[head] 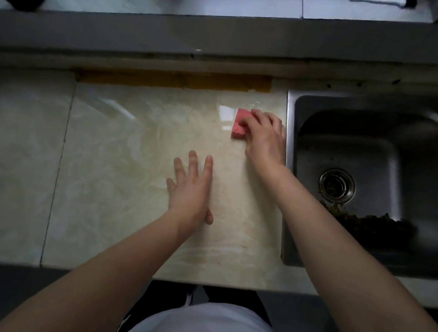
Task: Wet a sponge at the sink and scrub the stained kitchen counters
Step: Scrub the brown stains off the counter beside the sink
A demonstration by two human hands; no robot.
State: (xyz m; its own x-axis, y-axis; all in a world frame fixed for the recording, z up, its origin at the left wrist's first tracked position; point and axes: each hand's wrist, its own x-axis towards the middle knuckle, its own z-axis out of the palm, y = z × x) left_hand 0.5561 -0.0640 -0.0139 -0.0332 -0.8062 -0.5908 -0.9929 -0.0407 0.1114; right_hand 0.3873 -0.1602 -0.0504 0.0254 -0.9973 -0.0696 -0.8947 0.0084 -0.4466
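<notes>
Right hand [265,138] pressed a pink sponge [238,125] onto the glossy cream counter [120,153] just beside the steel sink [379,158], left hand [191,187] lay flat and spread on the counter nearer the front edge, dark debris [370,223] sat in the sink basin by the drain [337,184].

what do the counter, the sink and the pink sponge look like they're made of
Counter: probably glazed tile or polished stone, cream with marble-like veining, glossy reflections and a seam line.
Sink: stainless steel by its look, grey brushed metal sheen.
Pink sponge under the right hand: seemingly soft foam, matte; texture is too blurred to confirm.
</notes>
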